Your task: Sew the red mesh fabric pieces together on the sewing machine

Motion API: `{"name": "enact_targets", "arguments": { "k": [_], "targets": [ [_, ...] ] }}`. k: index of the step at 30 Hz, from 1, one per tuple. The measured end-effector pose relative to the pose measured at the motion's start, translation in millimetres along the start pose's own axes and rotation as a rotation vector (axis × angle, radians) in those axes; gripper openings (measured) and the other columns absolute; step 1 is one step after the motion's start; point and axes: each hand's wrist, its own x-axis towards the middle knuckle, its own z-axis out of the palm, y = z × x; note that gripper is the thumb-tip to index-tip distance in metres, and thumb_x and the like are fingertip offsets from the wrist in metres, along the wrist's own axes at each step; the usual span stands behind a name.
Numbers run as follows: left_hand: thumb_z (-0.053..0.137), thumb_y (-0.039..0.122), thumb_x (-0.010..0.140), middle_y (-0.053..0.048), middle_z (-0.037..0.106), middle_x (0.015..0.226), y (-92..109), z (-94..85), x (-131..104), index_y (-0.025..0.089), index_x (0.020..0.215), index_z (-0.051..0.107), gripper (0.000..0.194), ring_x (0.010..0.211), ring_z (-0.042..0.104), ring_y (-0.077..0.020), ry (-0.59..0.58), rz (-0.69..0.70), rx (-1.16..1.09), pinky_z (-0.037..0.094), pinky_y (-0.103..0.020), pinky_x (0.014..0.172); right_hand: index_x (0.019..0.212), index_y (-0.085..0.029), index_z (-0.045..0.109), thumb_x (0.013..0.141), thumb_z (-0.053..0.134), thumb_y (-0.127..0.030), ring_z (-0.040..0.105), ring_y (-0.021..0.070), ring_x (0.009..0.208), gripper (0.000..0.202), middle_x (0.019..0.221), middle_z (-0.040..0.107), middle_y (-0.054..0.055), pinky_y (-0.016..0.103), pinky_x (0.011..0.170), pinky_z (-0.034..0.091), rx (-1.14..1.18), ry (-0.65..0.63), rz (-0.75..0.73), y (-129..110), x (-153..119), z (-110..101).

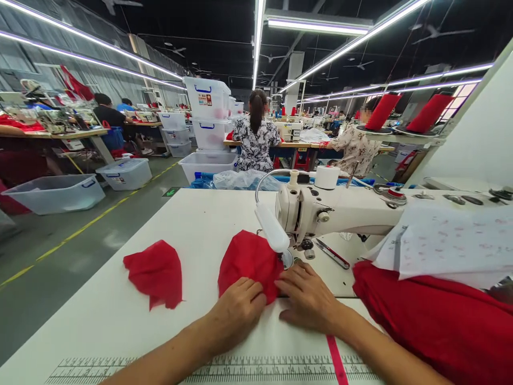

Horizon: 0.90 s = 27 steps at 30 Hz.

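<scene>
A piece of red fabric (pixel 244 256) lies on the white sewing table, its right edge at the needle area of the sewing machine (pixel 320 208). My left hand (pixel 242 310) is closed on the near edge of this fabric, fingers curled under. Beside the presser foot, my right hand (pixel 306 297) rests with its fingertips at the fabric's right edge; the fingers are stretched forward and lie fairly flat. A second red fabric piece (pixel 158 275) is on the table to the left, apart from both hands.
A large heap of red cloth (pixel 433 315) lies at the right under printed paper sheets (pixel 452 240). Thread snips (pixel 332 254) lie behind the needle. A ruler scale (pixel 240 369) runs along the near edge. Plastic bins (pixel 56 192) stand on the floor; other people sit at machines ahead.
</scene>
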Motion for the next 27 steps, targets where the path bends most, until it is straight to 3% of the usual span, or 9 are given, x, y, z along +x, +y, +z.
{"name": "enact_targets", "arguments": {
  "k": [3,6,9,12,14,18,20,23,27],
  "targets": [
    [0.037,0.003,0.083,-0.004,0.055,0.070,1,3.0,3,0.015,0.072,0.052,0.022,0.059,0.046,-0.0148,-0.008,0.025,-0.006,0.039,-0.029,0.057,0.102,-0.014,0.055,0.082,0.051,-0.018,0.050,0.0204,0.091,0.021,0.100,0.061,0.008,0.042,0.088,0.036,-0.035,-0.014,-0.071,-10,2,3],
    [0.041,0.005,0.082,-0.004,0.057,0.072,0,5.4,4,0.015,0.076,0.053,0.017,0.061,0.048,-0.0163,-0.044,0.001,0.003,0.039,-0.030,0.056,0.085,-0.015,0.057,0.083,0.042,-0.004,0.051,0.0160,0.079,0.019,0.085,0.062,0.005,0.038,0.086,0.038,-0.055,-0.003,-0.112,-11,1,8],
    [0.042,0.001,0.075,-0.004,0.057,0.071,-1,5.4,5,0.014,0.083,0.054,0.020,0.059,0.048,-0.0170,-0.073,-0.055,0.023,0.037,-0.031,0.054,0.080,-0.015,0.057,0.084,0.038,-0.003,0.052,0.0148,0.072,0.022,0.076,0.061,0.005,0.036,0.083,0.040,-0.038,0.025,-0.107,-8,-2,12],
    [0.040,-0.001,0.075,-0.003,0.054,0.065,-1,4.4,7,0.014,0.077,0.054,0.021,0.054,0.046,-0.0162,-0.057,-0.061,0.089,0.036,-0.032,0.054,0.082,-0.015,0.057,0.085,0.038,-0.003,0.053,0.0139,0.072,0.022,0.075,0.062,0.004,0.035,0.082,0.041,0.027,0.064,-0.082,-7,-3,13],
    [0.037,-0.002,0.080,-0.003,0.054,0.064,-1,4.1,8,0.015,0.072,0.054,0.025,0.057,0.048,-0.0163,-0.009,0.007,0.156,0.039,-0.033,0.059,0.085,-0.015,0.057,0.085,0.039,-0.004,0.055,0.0138,0.074,0.021,0.078,0.063,0.004,0.034,0.082,0.040,0.079,0.076,-0.060,-7,-2,13],
    [0.036,-0.001,0.084,-0.009,0.062,0.082,-4,6.0,12,0.013,0.073,0.057,0.027,0.083,0.055,-0.0203,0.116,0.214,0.149,0.041,-0.037,0.082,0.088,-0.017,0.057,0.085,0.041,-0.009,0.055,0.0150,0.077,0.018,0.081,0.064,0.004,0.034,0.080,0.041,0.128,0.052,-0.052,-9,0,9],
    [0.036,-0.001,0.083,-0.008,0.063,0.079,-7,8.3,14,0.013,0.070,0.056,0.028,0.082,0.056,-0.0188,0.081,0.244,0.063,0.042,-0.034,0.082,0.083,-0.017,0.057,0.085,0.041,-0.011,0.053,0.0145,0.071,0.017,0.074,0.063,0.003,0.033,0.076,0.041,0.123,0.031,-0.041,-7,0,5],
    [0.038,-0.002,0.079,-0.006,0.063,0.076,-11,11.5,15,0.015,0.068,0.053,0.024,0.075,0.056,-0.0164,-0.034,0.175,-0.079,0.044,-0.031,0.076,0.076,-0.017,0.056,0.086,0.039,-0.012,0.049,0.0129,0.059,0.021,0.062,0.058,0.001,0.032,0.070,0.040,0.093,0.024,0.029,1,-2,-3],
    [0.042,0.001,0.075,-0.005,0.065,0.091,-12,13.4,13,0.015,0.083,0.054,0.021,0.080,0.057,-0.0171,-0.074,0.079,-0.206,0.042,-0.032,0.076,0.081,-0.017,0.058,0.088,0.037,-0.011,0.049,0.0130,0.060,0.023,0.063,0.057,0.002,0.029,0.065,0.038,0.081,0.083,0.132,12,-5,-7]
  ]
}}
